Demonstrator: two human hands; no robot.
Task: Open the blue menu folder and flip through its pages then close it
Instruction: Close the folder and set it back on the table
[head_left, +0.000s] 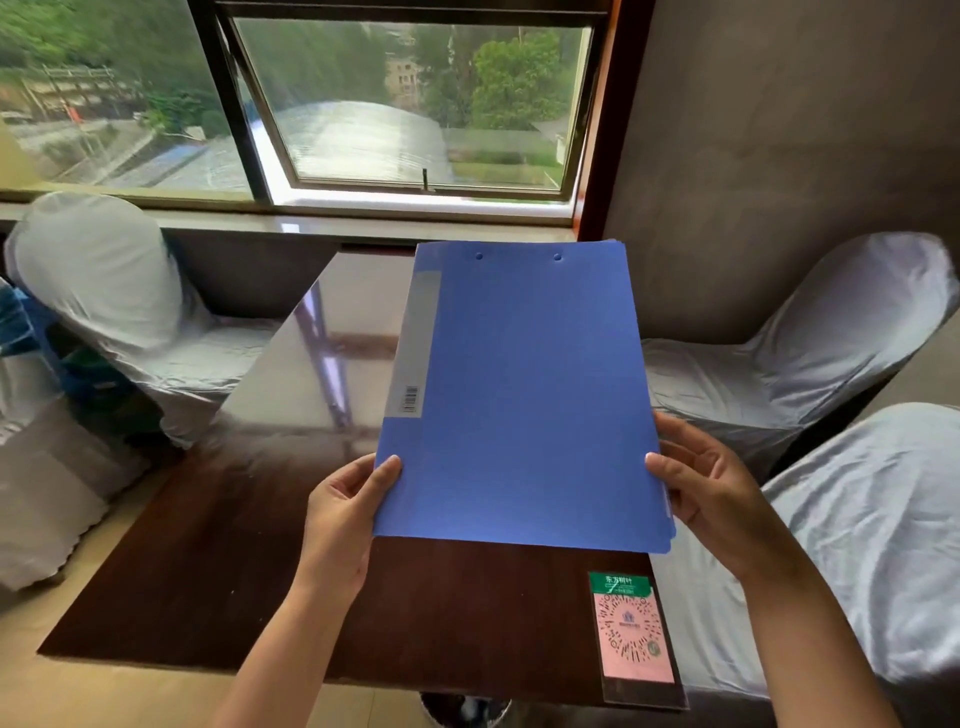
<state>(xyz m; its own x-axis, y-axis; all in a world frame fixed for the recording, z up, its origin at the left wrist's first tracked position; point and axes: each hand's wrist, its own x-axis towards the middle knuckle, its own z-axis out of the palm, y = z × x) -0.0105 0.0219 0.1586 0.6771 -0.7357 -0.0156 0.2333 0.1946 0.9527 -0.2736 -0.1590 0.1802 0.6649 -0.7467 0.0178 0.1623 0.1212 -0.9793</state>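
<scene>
The blue menu folder (524, 395) is closed and held lifted above the dark wooden table (218, 561), its cover facing me. A grey label strip runs down its left side, and two rivets show near its top edge. My left hand (343, 519) grips the lower left edge, thumb on the cover. At the lower right edge my right hand (701, 483) grips it, thumb on the cover and fingers behind. Page edges peek out along the right side.
A pink and green QR-code card (631, 634) lies flat at the table's near right corner. White-covered chairs stand to the left (104, 291) and to the right (831, 353). A window (410, 109) is behind the table.
</scene>
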